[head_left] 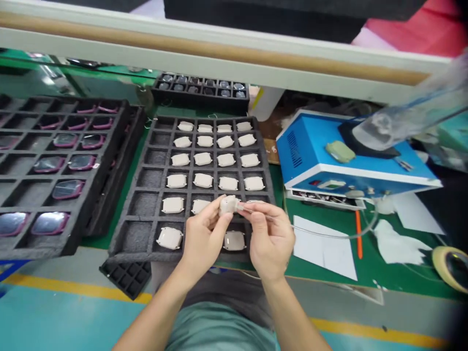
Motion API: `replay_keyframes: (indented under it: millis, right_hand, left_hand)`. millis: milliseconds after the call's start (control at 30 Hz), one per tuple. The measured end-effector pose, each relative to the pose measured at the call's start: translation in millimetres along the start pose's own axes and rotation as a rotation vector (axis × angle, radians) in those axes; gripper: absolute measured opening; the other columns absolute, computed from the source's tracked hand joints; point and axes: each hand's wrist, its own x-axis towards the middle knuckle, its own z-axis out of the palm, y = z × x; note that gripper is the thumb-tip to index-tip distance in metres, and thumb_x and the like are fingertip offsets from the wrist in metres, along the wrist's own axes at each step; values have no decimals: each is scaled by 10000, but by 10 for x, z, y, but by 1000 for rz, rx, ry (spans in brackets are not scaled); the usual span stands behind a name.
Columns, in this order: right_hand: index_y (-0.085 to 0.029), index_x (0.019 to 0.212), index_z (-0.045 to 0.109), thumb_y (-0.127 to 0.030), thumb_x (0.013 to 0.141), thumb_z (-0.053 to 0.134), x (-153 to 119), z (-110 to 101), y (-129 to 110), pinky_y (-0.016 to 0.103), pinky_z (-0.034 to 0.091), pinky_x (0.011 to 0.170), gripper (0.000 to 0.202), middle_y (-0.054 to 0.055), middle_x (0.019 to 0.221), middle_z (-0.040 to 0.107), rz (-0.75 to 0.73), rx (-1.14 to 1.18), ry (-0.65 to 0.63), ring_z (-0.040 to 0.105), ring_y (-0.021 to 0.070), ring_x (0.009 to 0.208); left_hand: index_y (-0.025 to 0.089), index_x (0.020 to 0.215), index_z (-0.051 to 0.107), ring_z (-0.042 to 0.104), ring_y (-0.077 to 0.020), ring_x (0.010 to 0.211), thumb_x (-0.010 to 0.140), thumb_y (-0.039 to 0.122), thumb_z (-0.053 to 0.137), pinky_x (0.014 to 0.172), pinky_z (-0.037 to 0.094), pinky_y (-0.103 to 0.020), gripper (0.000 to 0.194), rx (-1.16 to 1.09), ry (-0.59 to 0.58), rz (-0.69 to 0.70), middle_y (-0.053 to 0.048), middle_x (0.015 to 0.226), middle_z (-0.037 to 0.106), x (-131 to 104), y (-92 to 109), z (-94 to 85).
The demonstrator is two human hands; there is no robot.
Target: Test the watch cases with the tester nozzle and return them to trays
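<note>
Head view: pale case held between both hands above the foam tray

The pale case [227,205] is located above the front part of the foam tray [136,237], right of the tray's center. The left hand [203,234] grips the case between thumb and fingers; the grip is narrow. The right hand [272,239] holds the slim tip [245,208] in a closed pinch, directed at the right side of the case. Whether tip and case touch cannot be determined.

A clear tube [321,234] extends right from the right hand, across the white paper [323,247] and the orange stick [359,236], toward the front of the blue unit [310,146]. A pale green object [341,151] rests on top of the unit. A crumpled tissue [397,243] and a tape roll [451,268] lie farther right. The hands obstruct some front compartments of the foam tray.

Containers:
- Foam tray: pale cases occupy compartments in the four columns right of the leftmost; one front case [234,240] is grayer.
- Left tray [36,251]: purple-framed pieces [50,223] in compartments.
- Rear tray [201,101]: two rows of dark, glossy pieces [208,91].
- Small black tray [127,278]: below table level, near the foam tray's front-left corner.
</note>
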Motion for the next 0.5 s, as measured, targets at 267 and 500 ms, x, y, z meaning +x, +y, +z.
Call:
replay_keyframes:
  millis: [267,500]
  right_hand:
    - [-273,1014,751,-324,995,699,30,-33,16,426,663,964,75,48,1066,818,28,-18,-29,795,232,1051]
    - [-262,1006,765,-348,983,721,25,-37,4,429,667,952,99,56,1050,822,60,-2,-13,794,240,1054]
  left_hand:
    - [219,1288,763,792,-260,1098,931,299,749,928,672,-336,366,124,-2,28,-65,1261,795,-25,-26,6]
    - [238,1293,765,794,-257,1089,935,302,753,931,672,-333,364,158,9,44,-54,1256,797,-34,-34,3]
